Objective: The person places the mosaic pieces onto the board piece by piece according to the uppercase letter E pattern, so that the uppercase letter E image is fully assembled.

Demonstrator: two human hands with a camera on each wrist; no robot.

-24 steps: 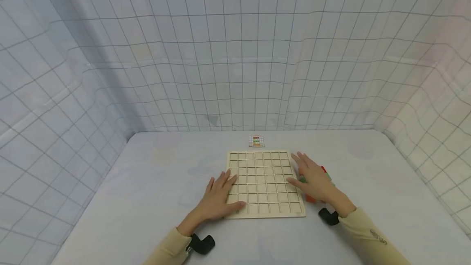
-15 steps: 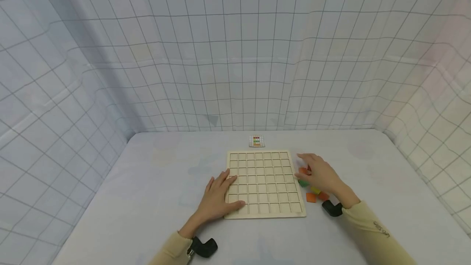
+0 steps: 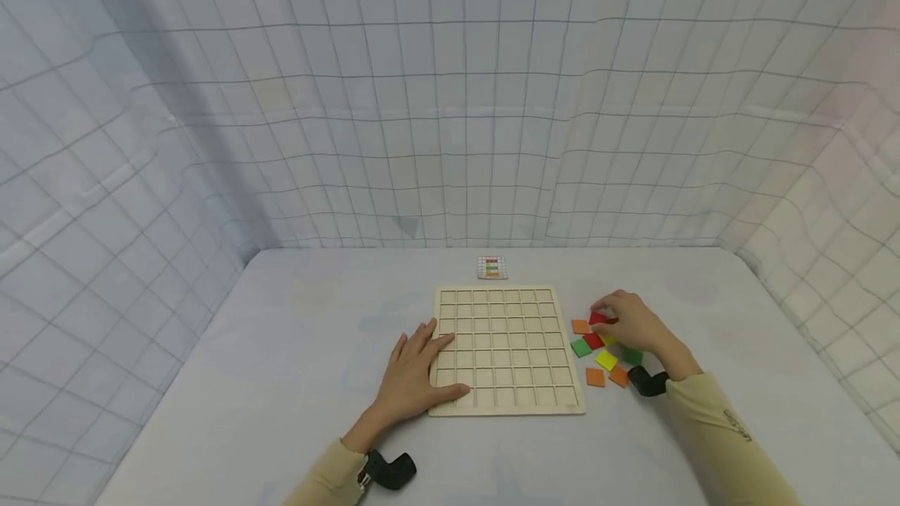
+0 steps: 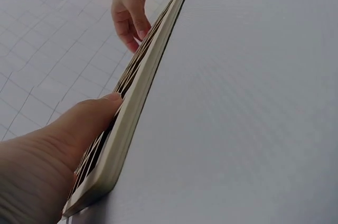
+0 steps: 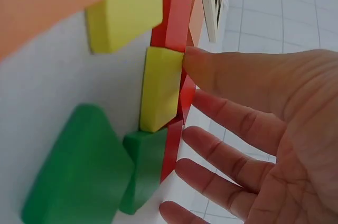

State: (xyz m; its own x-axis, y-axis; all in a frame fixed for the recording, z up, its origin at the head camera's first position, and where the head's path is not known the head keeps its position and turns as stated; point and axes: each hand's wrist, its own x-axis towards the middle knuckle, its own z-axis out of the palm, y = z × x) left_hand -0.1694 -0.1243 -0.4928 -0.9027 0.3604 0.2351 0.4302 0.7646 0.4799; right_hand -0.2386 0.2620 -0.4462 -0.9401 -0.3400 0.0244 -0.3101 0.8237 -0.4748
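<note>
My left hand [image 3: 411, 377] rests on the left edge of a pale wooden grid board [image 3: 503, 342], fingers spread and thumb reaching over its near part. In the left wrist view the thumb lies across the board's rim [image 4: 132, 108]. My right hand [image 3: 636, 326] is over a loose group of coloured square tiles right of the board. In the right wrist view its thumb tip touches the edge of a yellow tile [image 5: 161, 89], beside a red tile [image 5: 187, 93]; the other fingers extend loosely around the red pieces, with no grip showing.
More tiles lie nearby: green [image 3: 581, 347], yellow [image 3: 607, 360] and orange [image 3: 594, 377]. A small card [image 3: 492, 268] with a coloured grid pattern lies behind the board. White gridded cloth [image 3: 492, 139] surrounds the white table [image 3: 337, 311].
My right hand has lifted from the board's right edge and moved right over the tiles, its fingers drawing together and uncovering several tiles. My left hand stays on the board.
</note>
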